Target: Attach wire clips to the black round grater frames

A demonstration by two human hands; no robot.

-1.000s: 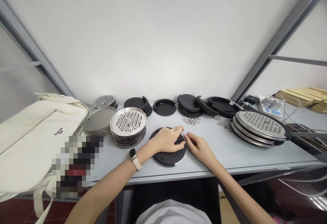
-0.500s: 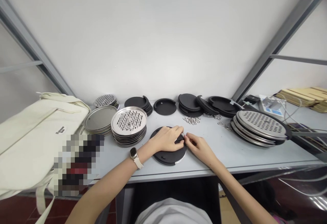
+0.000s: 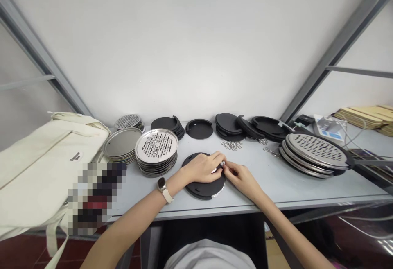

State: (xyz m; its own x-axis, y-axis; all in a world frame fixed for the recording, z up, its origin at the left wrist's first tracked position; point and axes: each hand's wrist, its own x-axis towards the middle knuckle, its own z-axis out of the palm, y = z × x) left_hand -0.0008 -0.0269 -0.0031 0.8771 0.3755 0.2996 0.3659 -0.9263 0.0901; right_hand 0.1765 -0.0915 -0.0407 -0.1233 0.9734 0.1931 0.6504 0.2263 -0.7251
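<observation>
A round black disc (image 3: 202, 189) lies flat on the grey table, with a thin metal edge showing at its lower right. Across its upper part rests my left hand (image 3: 204, 168), fingers bent and pinched at the disc's right edge. My right hand (image 3: 241, 177) meets it there, thumb and forefinger closed at the rim. Whatever is between the fingertips is too small to make out. A stack of metal grater discs (image 3: 156, 148) stands left of the black disc. Small wire clips (image 3: 231, 145) lie behind my hands.
Plain metal discs (image 3: 123, 143) and a cream bag (image 3: 46, 170) are at the left. Black discs (image 3: 199, 129) line the wall side. More grater discs (image 3: 317, 150) are stacked at the right, near cables and wooden boards (image 3: 362, 116).
The view has shifted slightly. My left fingers have moved a little at the disc's right edge, and my right fingertips stay beside them.
</observation>
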